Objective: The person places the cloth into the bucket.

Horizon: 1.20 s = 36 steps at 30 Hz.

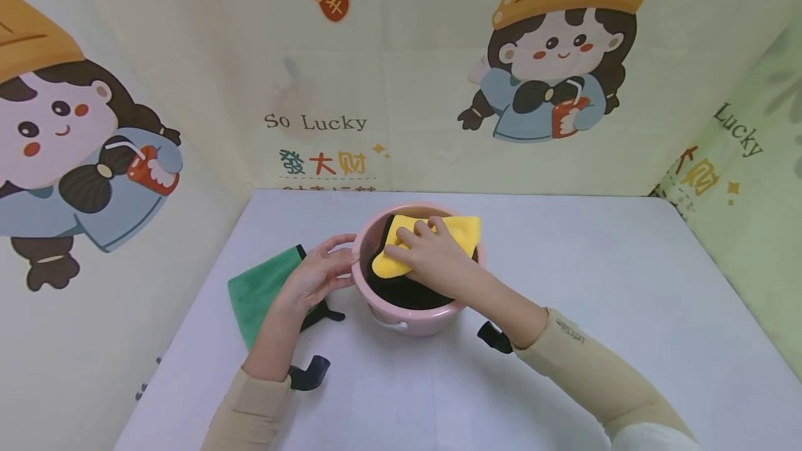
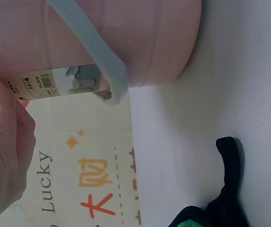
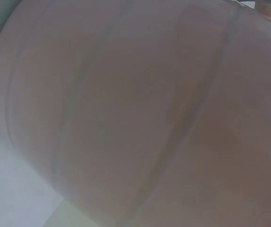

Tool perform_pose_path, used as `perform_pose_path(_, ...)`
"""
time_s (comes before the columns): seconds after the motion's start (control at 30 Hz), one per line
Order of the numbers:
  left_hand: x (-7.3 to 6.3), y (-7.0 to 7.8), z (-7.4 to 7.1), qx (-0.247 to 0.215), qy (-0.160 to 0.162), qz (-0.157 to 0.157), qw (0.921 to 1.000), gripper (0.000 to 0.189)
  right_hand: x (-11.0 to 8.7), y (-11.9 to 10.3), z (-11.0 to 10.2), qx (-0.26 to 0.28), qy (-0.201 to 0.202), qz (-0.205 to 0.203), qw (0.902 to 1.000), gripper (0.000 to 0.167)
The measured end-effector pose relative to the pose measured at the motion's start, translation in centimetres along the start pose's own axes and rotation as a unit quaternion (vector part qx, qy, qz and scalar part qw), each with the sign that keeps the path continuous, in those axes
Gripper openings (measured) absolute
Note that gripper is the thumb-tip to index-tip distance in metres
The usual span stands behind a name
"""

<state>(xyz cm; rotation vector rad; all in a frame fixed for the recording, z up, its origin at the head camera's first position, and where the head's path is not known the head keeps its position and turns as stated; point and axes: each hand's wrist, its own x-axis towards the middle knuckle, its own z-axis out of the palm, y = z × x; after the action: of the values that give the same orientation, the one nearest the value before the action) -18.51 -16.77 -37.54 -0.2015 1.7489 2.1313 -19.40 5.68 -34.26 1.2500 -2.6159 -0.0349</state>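
A pink bucket [image 1: 413, 326] with a white handle stands upright on the table. My left hand [image 1: 319, 273] holds its left side near the rim, fingers spread along the outer wall. In the left wrist view that hand touches the bucket beside a printed label [image 2: 55, 84]. My right hand [image 1: 438, 256] grips a yellow cloth [image 1: 391, 266] with a black edge at the mouth of the bucket. Dark material [image 1: 410, 294] lies below the cloth; its kind cannot be told. Only the bucket's outer wall [image 3: 126, 109] fills the right wrist view, and the right hand is hidden there.
A green cloth [image 1: 260, 291] with black trim lies on the white table [image 1: 583, 270] left of the bucket, partly under the left forearm. A black strap-like end [image 2: 229, 156] sticks out from it. Printed fabric [image 1: 426, 165] hangs behind and at both sides.
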Motion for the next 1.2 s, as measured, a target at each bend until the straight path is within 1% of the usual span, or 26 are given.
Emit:
perform_pose_path(0.2, -0.1, 0.1, 0.1, 0.002, -0.001, 0.001, 1.0000, 0.055, 0.2, 0.2, 0.6, 0.022, -0.034, -0.004, 0.9992, 0.035)
perform_pose_path(0.37, -0.1, 0.2, 0.2, 0.004, 0.003, -0.003, 1.0000, 0.054, 0.3, 0.3, 1.3, 0.031, -0.065, -0.020, 0.9972, 0.036)
perform_pose_path(0.43, -0.1, 0.3, 0.2, 0.005, 0.003, -0.003, 1.0000, 0.054, 0.3, 0.3, 1.3, 0.033, -0.082, -0.025, 0.9958, 0.037)
perform_pose_path(0.6, -0.1, 0.3, 0.2, 0.005, 0.002, 0.001, 1.0000, 0.055, 0.5, 0.2, 1.4, 0.051, -0.133, -0.023, 0.9896, 0.040)
perform_pose_path(0.7, -0.2, 0.3, 0.3, 0.006, 0.006, 0.001, 1.0000, 0.053, 0.6, 0.2, 1.6, 0.058, -0.151, -0.024, 0.9865, 0.042)
perform_pose_path(0.8, -0.2, 0.2, 0.3, 0.005, 0.009, 0.000, 0.9999, 0.052, 0.6, 0.3, 1.8, 0.058, -0.164, -0.027, 0.9843, 0.043)
perform_pose_path(0.93, -0.2, 0.2, 0.2, 0.006, 0.006, 0.002, 1.0000, 0.053, 0.5, 0.3, 1.8, 0.059, -0.179, -0.030, 0.9817, 0.043)
perform_pose_path(1.1, -0.1, 0.1, 0.2, 0.002, -0.001, 0.006, 1.0000, 0.053, 0.5, 0.2, 1.9, 0.057, -0.182, -0.032, 0.9811, 0.041)
perform_pose_path(1.2, -0.1, 0.1, 0.2, 0.001, -0.001, 0.004, 1.0000, 0.054, 0.3, 0.4, 1.7, 0.069, -0.186, -0.027, 0.9797, 0.045)
